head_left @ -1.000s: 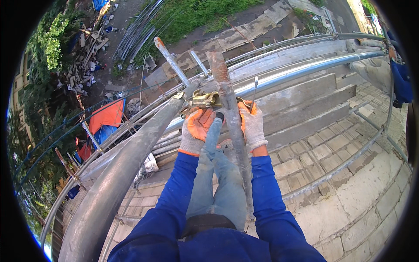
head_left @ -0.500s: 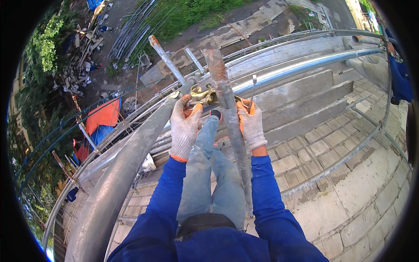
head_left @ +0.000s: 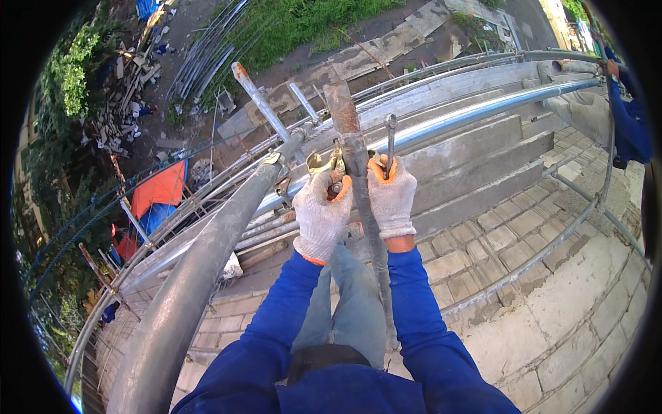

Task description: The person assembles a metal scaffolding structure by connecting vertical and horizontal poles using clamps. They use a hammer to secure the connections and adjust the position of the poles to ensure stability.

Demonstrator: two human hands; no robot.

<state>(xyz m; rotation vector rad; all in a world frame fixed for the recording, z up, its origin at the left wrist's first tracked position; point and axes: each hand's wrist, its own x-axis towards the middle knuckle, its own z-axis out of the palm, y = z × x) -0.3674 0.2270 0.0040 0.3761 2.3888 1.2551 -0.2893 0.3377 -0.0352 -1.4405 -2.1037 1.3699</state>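
My left hand [head_left: 323, 215], in a white knit glove with orange fingertips, is closed on a gold-coloured scaffold coupler [head_left: 324, 164] at the left side of an upright rusty steel pole [head_left: 358, 165]. A bolt or nut shows between its thumb and fingers. My right hand [head_left: 393, 196], gloved the same way, is at the pole's right side. Its fingers are closed round a metal wrench [head_left: 391, 134] that points upward, and round the coupler's edge there, which they partly hide. How the coupler sits behind the pole is hidden.
A thick grey pipe [head_left: 207, 276] slants along my left. Behind my hands run a shiny horizontal tube [head_left: 476, 116] and stacked planks [head_left: 476, 159]. Below lies a brick-paved surface [head_left: 510, 241]. Another person's blue sleeve [head_left: 631, 127] shows at far right. An orange tarp [head_left: 158, 185] lies lower left.
My left hand has moved right and down, closer to the pole, with the coupler swung against it. The wrench in my right hand has turned and now shows its socket-like end upward.
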